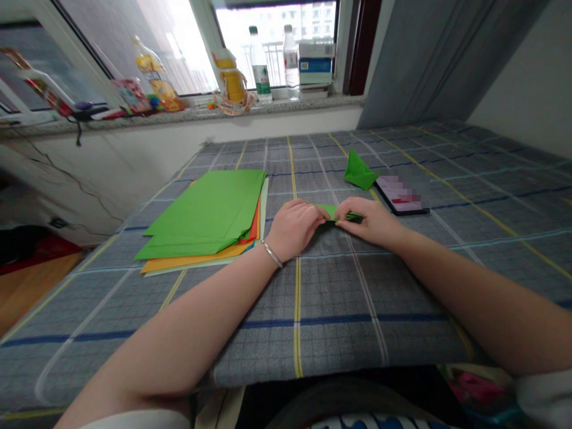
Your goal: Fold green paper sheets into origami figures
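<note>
Between my two hands is a small piece of folded green paper (pixel 329 210), held just above the tablecloth. My left hand (pixel 295 225), with a silver bangle at the wrist, pinches its left side. On the right side, my right hand (pixel 367 218) grips the paper between thumb and fingers. Much of the paper is hidden behind my fingers. Beyond my right hand stands a folded green paper shape (pixel 358 171) with a pointed top. It is close to a phone (pixel 401 195) lying with its screen lit.
Left of my hands lies a stack of coloured paper (pixel 210 208), green on top. A plaid cloth (pixel 322 292) covers the table. Along the windowsill (pixel 313 106) stand plastic bottles (pixel 260 65), a yellow drinking bottle (pixel 232 80) and boxes (pixel 315 65). A grey curtain (pixel 424 59) hangs behind right.
</note>
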`<action>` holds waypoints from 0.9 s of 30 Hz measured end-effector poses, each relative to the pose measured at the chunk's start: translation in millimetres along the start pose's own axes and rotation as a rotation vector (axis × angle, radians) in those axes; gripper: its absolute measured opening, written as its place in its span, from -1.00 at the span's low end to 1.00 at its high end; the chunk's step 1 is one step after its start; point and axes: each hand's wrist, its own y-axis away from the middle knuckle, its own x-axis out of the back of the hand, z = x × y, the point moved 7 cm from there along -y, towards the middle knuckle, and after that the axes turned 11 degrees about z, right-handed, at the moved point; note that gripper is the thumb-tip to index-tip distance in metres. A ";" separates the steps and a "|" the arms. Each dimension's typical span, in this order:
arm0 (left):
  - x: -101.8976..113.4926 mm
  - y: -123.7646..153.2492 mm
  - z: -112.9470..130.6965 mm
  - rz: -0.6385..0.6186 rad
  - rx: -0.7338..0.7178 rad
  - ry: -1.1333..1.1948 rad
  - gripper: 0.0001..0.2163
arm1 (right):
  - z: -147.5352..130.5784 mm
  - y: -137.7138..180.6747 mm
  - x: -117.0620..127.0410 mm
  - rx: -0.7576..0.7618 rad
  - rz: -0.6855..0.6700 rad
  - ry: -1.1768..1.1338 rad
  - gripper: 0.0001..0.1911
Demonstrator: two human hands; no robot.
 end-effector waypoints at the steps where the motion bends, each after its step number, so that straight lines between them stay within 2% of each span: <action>1: 0.7 0.0 -2.0 0.009 0.019 0.014 -0.85 | 1.3 -0.2 1.8 -0.009 0.007 0.002 -0.92; 5: 3.1 0.0 -7.4 0.030 0.077 0.054 -0.87 | 4.0 -0.6 5.8 -0.019 0.019 0.020 -0.90; 10: 1.0 2.5 -7.4 -0.012 0.041 0.026 -0.85 | 3.9 0.0 5.0 -0.007 0.026 0.027 -0.90; 18: 0.5 3.6 -12.6 -0.008 0.103 0.016 -0.86 | 2.2 -1.0 6.3 -0.023 0.028 0.019 -0.92; 27: 10.7 5.1 -24.0 0.031 0.256 -0.009 -0.82 | 7.1 -3.4 18.6 0.000 0.046 0.046 -0.90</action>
